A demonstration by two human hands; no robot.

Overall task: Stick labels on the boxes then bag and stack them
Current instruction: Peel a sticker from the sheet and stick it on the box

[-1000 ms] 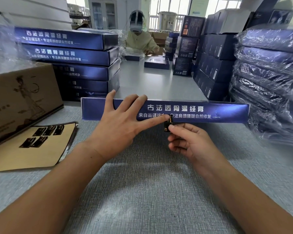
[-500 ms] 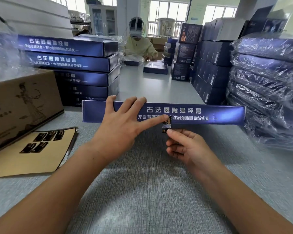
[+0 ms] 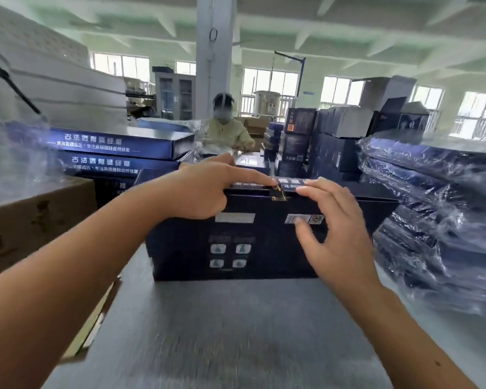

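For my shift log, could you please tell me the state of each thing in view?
box: standing on edge, back face showing
label: stuck over the box's top edge
left hand: index finger straight, pressing beside label
right hand: open, fingertips at box top

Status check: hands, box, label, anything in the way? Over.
Left hand on top edge of box, index finger by the label. Right hand open, fingertips at that edge. Label sits across the edge. Nothing between hands and box.
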